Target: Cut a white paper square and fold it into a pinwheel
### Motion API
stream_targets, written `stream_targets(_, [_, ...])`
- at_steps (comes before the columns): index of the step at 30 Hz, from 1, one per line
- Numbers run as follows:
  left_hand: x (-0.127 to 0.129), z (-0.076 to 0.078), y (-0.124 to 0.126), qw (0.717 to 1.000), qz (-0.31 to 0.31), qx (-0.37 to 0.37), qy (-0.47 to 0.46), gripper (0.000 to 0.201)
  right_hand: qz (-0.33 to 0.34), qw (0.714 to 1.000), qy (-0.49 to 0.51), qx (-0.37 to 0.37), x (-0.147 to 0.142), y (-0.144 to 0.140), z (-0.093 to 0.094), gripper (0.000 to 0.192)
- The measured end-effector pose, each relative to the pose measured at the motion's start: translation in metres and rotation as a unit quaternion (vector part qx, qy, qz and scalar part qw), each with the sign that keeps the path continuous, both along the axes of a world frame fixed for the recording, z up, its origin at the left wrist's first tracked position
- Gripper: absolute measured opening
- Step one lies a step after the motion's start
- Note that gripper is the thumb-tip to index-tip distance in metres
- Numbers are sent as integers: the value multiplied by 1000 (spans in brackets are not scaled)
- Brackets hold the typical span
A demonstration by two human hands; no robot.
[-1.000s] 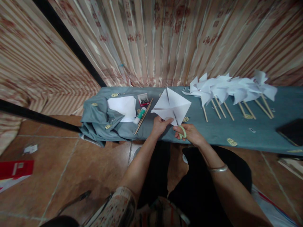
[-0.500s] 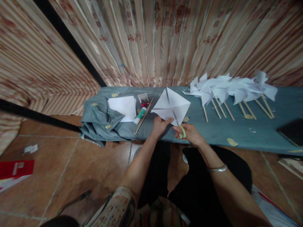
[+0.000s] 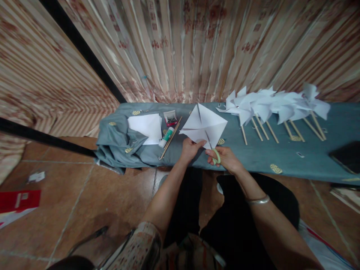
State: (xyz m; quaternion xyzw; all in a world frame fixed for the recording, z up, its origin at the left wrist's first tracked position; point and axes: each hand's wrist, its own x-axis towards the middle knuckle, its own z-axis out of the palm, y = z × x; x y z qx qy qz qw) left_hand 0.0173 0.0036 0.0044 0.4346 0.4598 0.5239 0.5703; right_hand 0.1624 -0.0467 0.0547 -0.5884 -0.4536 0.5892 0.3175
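My left hand (image 3: 191, 149) pinches the near edge of a white paper square (image 3: 207, 119), thumb on top. Slits run inward from the paper's far and left corners. In my right hand (image 3: 225, 158) are scissors (image 3: 216, 156) with pale green handles, fingers closed round the loops. Their blades lie in a cut at the paper's near side, pointing toward its middle. The paper is held above the front part of a cloth-covered surface (image 3: 247, 152). Left of it lie thin wooden sticks (image 3: 171, 138), a glue stick (image 3: 166, 137) and a small open red box (image 3: 170, 118) of dark bits.
A stack of white paper (image 3: 147, 126) lies at the left, partly under bunched cloth. Several white paper pinwheels (image 3: 270, 105) on sticks lie along the back right. A dark flat object (image 3: 346, 156) sits at the right edge. A curtain (image 3: 180, 48) hangs behind the surface.
The right corner of the paper has shifted very slightly to the right. Both hands and the scissors stay almost exactly where they were.
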Motion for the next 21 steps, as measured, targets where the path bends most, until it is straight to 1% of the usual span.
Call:
stream_targets(8, [1,-3,1,1000,2,9,-2,21,2,1000,-12,12,0,1,-3,60])
stream_targets(15, [0,0,0,1000,2,1,8,22,-2,1000,-7,11,-2,0,-2,60])
stream_targets(21, [1,1,-1,1000,1,9,-13,22,2,1000,-13,19,-1,0,-5,59])
